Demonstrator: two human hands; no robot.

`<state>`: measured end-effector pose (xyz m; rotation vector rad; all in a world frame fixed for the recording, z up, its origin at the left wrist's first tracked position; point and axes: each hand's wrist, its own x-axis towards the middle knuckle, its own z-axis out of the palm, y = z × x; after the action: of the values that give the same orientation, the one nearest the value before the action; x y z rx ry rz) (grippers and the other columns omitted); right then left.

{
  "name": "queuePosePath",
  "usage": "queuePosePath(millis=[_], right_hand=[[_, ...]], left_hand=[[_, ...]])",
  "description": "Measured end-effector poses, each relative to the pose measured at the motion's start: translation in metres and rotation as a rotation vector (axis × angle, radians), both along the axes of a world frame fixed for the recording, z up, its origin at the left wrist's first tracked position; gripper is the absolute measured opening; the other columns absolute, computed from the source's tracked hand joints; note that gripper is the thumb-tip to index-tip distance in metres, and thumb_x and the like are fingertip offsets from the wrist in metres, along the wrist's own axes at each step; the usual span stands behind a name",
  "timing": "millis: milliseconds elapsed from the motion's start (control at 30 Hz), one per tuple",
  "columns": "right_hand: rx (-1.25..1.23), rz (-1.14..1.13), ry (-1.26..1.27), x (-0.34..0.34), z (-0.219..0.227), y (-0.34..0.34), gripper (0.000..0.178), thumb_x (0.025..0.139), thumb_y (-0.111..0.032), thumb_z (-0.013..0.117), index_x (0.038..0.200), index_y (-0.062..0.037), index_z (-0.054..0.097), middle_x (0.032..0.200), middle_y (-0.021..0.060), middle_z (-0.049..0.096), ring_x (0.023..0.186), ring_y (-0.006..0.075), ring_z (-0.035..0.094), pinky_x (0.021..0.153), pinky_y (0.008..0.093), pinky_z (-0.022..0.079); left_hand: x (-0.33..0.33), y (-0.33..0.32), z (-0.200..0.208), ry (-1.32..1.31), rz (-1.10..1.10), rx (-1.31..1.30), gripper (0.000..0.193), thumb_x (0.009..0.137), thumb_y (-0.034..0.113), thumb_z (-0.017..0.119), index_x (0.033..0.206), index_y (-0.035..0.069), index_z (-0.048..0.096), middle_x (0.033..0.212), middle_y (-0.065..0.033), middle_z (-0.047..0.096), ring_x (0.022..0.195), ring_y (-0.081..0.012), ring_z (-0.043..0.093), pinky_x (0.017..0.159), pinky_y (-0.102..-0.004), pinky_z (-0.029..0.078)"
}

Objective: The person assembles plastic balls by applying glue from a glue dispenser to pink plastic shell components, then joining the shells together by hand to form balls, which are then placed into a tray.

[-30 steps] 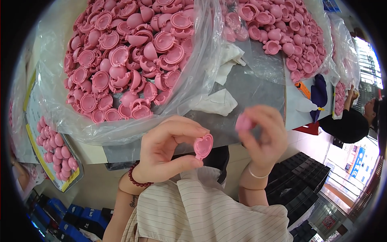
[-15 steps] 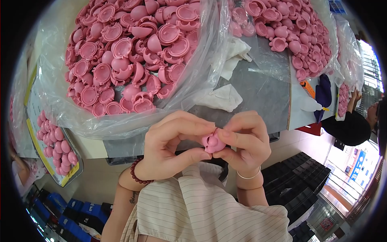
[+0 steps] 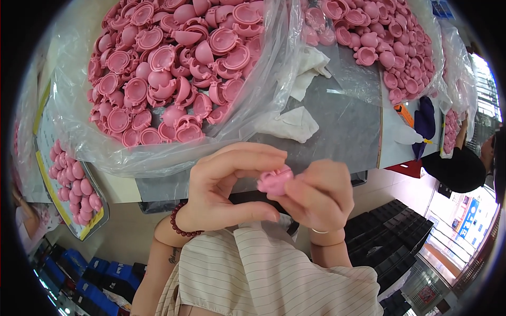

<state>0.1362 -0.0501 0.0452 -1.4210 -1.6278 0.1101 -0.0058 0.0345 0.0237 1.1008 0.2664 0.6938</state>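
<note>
Right hand, slightly blurred, clamps pink piece between thumb and fingers near the table. Left hand makes a C around it, thumb and fingers apart; fingertip contact unclear.

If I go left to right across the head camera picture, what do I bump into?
Tray of rounded pink pieces → left hand → held pink piece → right hand → orange thing → dark purple thing.
</note>
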Motion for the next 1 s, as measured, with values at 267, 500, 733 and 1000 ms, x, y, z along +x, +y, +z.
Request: queuePosePath(millis=[267, 500, 733, 1000], right_hand=[[0.179, -0.038, 0.014, 0.009, -0.011, -0.016, 0.016, 0.067, -0.002, 0.059, 0.076, -0.0075, 0.048, 0.077, 0.0056, 0.048, 0.063, 0.0187, 0.046, 0.05, 0.0287, 0.04], [0.478, -0.514, -0.014, 0.062, -0.02, -0.028, 0.011, 0.067, 0.001, 0.054, 0.078, -0.0003, 0.05, 0.076, 0.0099, 0.049, 0.066, 0.0173, 0.047, 0.053, 0.0261, 0.038], [0.514, -1.049, 0.088, 0.104, -0.021, -0.039, 0.014, 0.073, 0.0, 0.051, 0.087, 0.0032, 0.052, 0.081, 0.0083, 0.052, 0.068, 0.0119, 0.046, 0.06, 0.0198, 0.036], [0.23, -1.017, 0.239, 0.134, -0.029, -0.048, 0.038, 0.075, -0.008, 0.055, 0.109, 0.0025, 0.041, 0.104, 0.013, 0.048, 0.094, 0.017, 0.046, 0.075, 0.0272, 0.037]], left_hand=[[-0.002, 0.0, 0.002, 0.08, 0.049, -0.074, 0.051, 0.054, 0.01, 0.078, 0.097, -0.001, 0.054, 0.099, -0.0175, 0.054, 0.087, -0.0199, 0.055, 0.074, -0.0278, 0.044], [-0.002, 0.0, -0.006, -0.1, 0.038, -0.064, 0.042, 0.05, -0.005, 0.075, 0.089, -0.002, 0.058, 0.091, -0.0143, 0.056, 0.086, -0.0195, 0.056, 0.077, -0.0279, 0.044], [-0.002, -0.003, -0.006, -0.044, 0.074, 0.006, 0.042, 0.045, 0.009, 0.082, 0.08, 0.003, 0.059, 0.083, -0.0109, 0.058, 0.076, -0.0157, 0.056, 0.061, -0.0238, 0.045], [-0.003, -0.002, -0.001, -0.029, 0.045, -0.003, 0.04, 0.048, 0.002, 0.078, 0.084, -0.001, 0.061, 0.084, -0.0146, 0.061, 0.077, -0.018, 0.059, 0.068, -0.0254, 0.046]])
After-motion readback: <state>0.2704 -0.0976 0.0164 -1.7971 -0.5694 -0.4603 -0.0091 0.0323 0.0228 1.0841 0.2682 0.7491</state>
